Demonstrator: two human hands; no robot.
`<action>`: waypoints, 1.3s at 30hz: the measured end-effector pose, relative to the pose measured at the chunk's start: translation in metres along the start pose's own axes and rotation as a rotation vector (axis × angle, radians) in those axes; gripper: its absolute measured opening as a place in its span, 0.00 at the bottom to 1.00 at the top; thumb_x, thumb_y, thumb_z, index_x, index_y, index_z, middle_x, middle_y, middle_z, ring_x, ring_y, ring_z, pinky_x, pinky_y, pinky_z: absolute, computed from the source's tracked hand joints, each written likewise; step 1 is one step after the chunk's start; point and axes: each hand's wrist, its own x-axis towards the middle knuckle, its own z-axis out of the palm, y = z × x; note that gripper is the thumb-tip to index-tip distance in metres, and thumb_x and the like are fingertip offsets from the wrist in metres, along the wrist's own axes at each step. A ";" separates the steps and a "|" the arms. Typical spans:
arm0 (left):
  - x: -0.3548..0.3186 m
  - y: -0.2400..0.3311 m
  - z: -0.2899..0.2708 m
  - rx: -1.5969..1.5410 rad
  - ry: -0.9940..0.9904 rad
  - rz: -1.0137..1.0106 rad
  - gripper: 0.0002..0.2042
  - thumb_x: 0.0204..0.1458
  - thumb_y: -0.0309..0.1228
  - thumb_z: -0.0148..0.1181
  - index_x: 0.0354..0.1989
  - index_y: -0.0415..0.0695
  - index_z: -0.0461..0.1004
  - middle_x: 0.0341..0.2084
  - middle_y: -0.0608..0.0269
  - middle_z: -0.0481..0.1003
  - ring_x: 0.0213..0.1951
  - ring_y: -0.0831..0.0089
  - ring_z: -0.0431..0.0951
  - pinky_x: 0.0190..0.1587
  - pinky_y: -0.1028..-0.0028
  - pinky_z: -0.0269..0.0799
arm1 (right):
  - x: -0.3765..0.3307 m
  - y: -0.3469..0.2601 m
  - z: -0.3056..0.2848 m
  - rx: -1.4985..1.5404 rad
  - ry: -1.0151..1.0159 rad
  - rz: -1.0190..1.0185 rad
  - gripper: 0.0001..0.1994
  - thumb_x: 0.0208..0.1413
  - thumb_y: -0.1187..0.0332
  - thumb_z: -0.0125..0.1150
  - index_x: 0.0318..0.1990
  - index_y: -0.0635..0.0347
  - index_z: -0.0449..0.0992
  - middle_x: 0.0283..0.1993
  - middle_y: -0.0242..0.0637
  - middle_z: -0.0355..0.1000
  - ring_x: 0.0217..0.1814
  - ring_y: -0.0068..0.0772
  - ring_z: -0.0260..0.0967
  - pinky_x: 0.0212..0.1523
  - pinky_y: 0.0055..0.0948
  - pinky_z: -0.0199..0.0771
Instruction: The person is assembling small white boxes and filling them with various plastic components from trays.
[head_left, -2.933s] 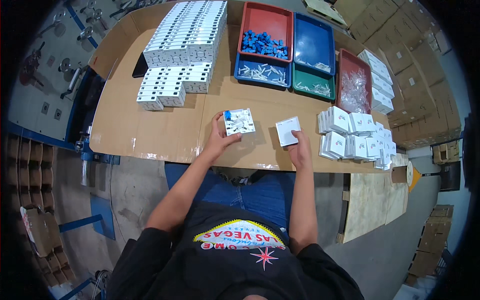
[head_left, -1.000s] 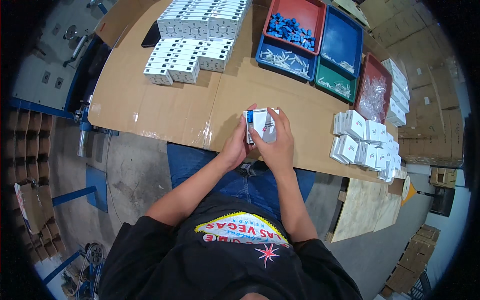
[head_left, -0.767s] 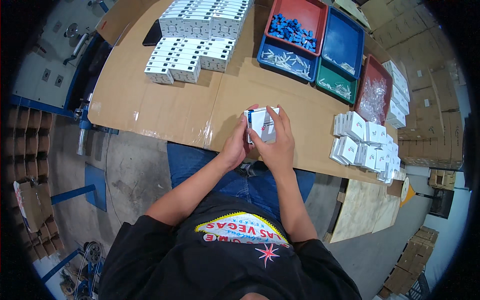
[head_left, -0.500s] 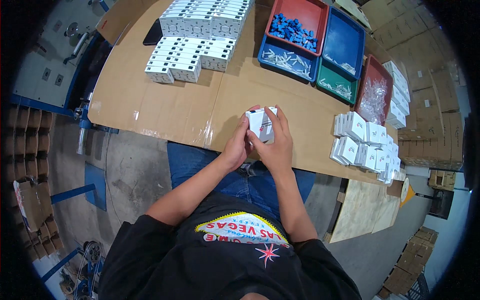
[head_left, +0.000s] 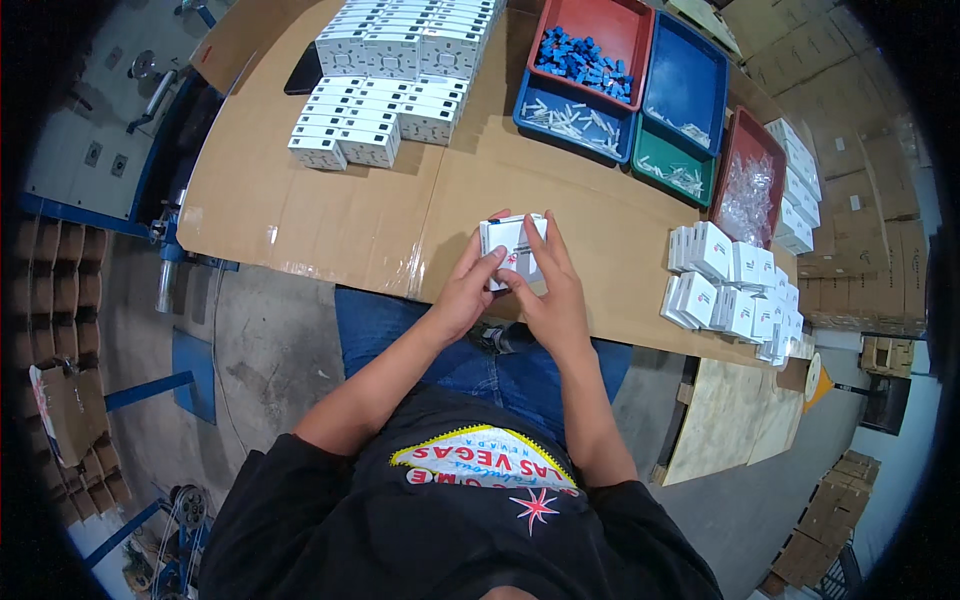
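Note:
A small white box [head_left: 513, 240] with a red mark on its face is held between both hands, over the near edge of the cardboard-covered table [head_left: 380, 235]. My left hand [head_left: 465, 290] grips its left side, the thumb lying across the face. At the other side my right hand [head_left: 553, 290] closes on the box, fingers over its right edge and thumb at the bottom. A dark spot shows at the box's upper left corner. The underside of the box is hidden by my hands.
Stacked white boxes [head_left: 365, 100] stand at the back left beside a black phone [head_left: 304, 68]. Trays hold blue pieces [head_left: 585, 62], white sticks [head_left: 570, 122] and clear plastic bags [head_left: 748, 190]. More small white boxes [head_left: 735, 290] sit at the right edge.
The box has shifted slightly left and turned a little in my hands. My left thumb has come up onto its face, and my right fingers have moved along its edge.

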 end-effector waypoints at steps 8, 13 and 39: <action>-0.006 0.016 0.014 0.192 -0.098 0.144 0.27 0.71 0.31 0.41 0.77 0.44 0.48 0.66 0.54 0.63 0.66 0.67 0.65 0.69 0.67 0.60 | -0.008 0.001 -0.009 0.535 0.123 0.165 0.42 0.55 0.73 0.73 0.75 0.65 0.55 0.68 0.55 0.68 0.69 0.46 0.68 0.64 0.38 0.72; -0.023 0.025 0.017 0.422 -0.099 0.187 0.26 0.71 0.30 0.40 0.75 0.39 0.48 0.65 0.53 0.63 0.66 0.69 0.64 0.69 0.68 0.60 | -0.010 -0.008 -0.046 0.807 -0.178 0.409 0.28 0.56 0.79 0.71 0.63 0.71 0.67 0.52 0.43 0.78 0.54 0.30 0.77 0.56 0.28 0.78; -0.035 0.032 0.008 0.155 -0.038 0.001 0.31 0.67 0.46 0.55 0.68 0.38 0.58 0.57 0.47 0.74 0.58 0.58 0.78 0.60 0.56 0.76 | -0.038 -0.043 -0.031 0.506 -0.026 0.107 0.22 0.54 0.77 0.74 0.55 0.74 0.73 0.44 0.43 0.82 0.45 0.27 0.81 0.49 0.26 0.82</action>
